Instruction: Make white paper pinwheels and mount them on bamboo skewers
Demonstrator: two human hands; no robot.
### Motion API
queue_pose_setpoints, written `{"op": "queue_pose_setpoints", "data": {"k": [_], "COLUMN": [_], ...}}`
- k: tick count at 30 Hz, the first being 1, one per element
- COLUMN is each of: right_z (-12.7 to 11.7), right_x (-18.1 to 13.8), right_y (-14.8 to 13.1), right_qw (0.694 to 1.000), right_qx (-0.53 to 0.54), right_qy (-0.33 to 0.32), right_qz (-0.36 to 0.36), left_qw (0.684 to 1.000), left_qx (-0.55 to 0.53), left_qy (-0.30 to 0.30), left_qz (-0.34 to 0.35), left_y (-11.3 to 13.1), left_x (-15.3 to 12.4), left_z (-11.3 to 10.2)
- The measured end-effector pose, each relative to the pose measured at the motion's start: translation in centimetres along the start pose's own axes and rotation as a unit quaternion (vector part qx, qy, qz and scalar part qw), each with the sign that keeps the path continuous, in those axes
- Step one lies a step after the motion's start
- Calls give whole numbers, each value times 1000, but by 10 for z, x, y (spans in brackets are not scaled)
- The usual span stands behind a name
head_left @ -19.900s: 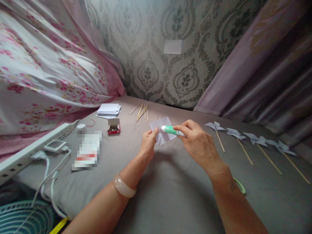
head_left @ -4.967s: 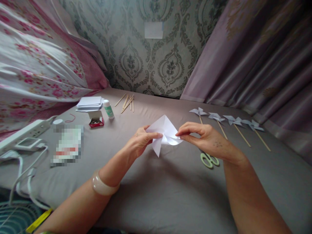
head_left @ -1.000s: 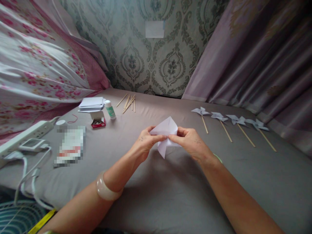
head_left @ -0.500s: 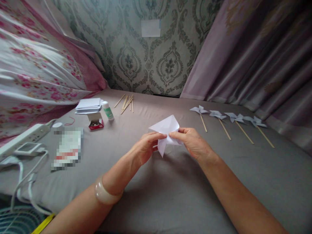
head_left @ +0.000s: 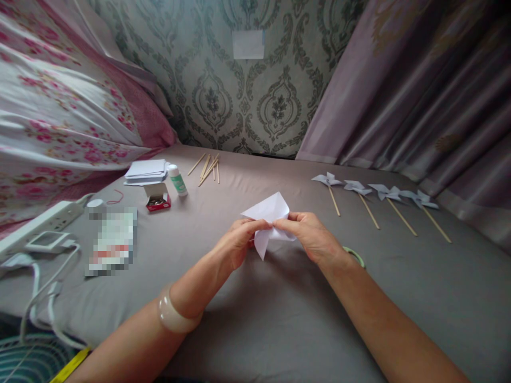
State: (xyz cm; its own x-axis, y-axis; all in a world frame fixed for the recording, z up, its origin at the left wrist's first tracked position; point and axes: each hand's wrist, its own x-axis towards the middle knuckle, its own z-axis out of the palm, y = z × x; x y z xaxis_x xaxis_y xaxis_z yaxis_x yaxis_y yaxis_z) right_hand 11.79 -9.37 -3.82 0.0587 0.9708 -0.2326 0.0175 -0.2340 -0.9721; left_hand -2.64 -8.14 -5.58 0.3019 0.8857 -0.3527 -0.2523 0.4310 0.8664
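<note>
Grey bedsheet (head_left: pixel 255 319) fills the near and middle ground, with damask wallpaper (head_left: pixel 239 101) far, a purple curtain (head_left: pixel 419 96) right and floral cloth (head_left: pixel 59 106) left; over the sheet's middle, both hands hold a white paper (head_left: pixel 268 210) folded into points, raised just above the sheet; the left hand (head_left: pixel 239 246) pinches its left side between thumb and closed fingers, and the right hand (head_left: pixel 309 236) pinches its right side the same way, the fingertips of both nearly meeting at the paper's centre; one point of the paper hangs down between the hands, another stands up on the far side; a pale bangle (head_left: pixel 173 318) circles the left wrist; a green scissors handle (head_left: pixel 354 255) peeks out just behind the right wrist; far right, four pinwheels (head_left: pixel 327 180) on sticks lie in a row; far left lie loose sticks (head_left: pixel 208 167), a glue stick (head_left: pixel 175 180) standing upright, an open red box (head_left: pixel 157 197) and a paper stack (head_left: pixel 146 171); a power strip (head_left: pixel 43 221) with white cables sits at the left edge.
</note>
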Motion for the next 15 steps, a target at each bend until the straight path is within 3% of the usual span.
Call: {"op": "queue_pose_setpoints", "data": {"k": [15], "right_z": [-1], "right_x": [0], "right_y": [-1], "right_qw": [1000], "right_qx": [-7], "right_qy": [-20], "right_qz": [8], "left_qw": [999], "left_qx": [27], "left_qy": [7], "left_qz": [-19], "left_y": [2], "left_x": [2], "left_z": [-2]}}
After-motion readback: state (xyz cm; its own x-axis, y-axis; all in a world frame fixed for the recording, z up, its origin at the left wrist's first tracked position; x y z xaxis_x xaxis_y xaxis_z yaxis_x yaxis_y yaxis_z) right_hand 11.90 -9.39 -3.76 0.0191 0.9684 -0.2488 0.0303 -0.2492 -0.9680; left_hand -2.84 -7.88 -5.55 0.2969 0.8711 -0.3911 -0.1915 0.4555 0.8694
